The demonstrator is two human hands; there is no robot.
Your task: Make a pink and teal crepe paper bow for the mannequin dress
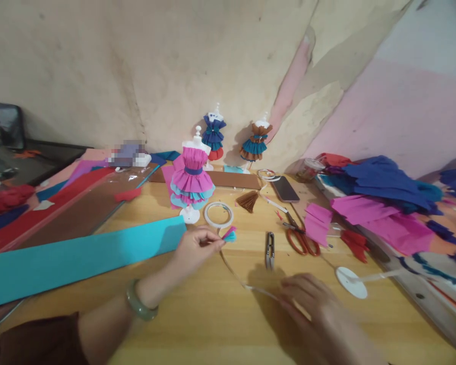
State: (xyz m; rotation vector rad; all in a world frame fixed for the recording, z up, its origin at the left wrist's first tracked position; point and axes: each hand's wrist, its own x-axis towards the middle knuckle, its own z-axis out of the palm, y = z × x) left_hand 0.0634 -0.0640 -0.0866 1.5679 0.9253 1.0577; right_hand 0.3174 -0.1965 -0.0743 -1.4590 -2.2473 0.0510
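Wall: cream and pink wall (167, 61), patchy, behind everything.
Counter: light wood-grain counter (197, 314), crowded with craft materials.
Turquoise strip: long strip (87, 253) lying flat at left, one end by the left wrist.
Material pile: blue, pink and teal sheets (387, 182) heaped at right.
Dress form: small white form in a pink and light-blue tiered dress (193, 177), upright; two more dressed forms behind.
Right hand: right hand (311, 304) low over the counter, fingers bent; a thin cord (233, 274) reaches its fingertips, but blur hides whether the grip is closed on it.
Left hand: left hand (201, 243), green bangle on the wrist, grip pinched between thumb and fingertips.
Writing: pixelation covers an item (127, 153) near the wall, making any print unreadable.
Scissors: orange-handled scissors (300, 238), just beyond the thread snips (269, 250).
Pleated piece: tiny pink-and-turquoise piece (231, 235) in the left hand's pinch, just in front of the tape roll (205, 215).
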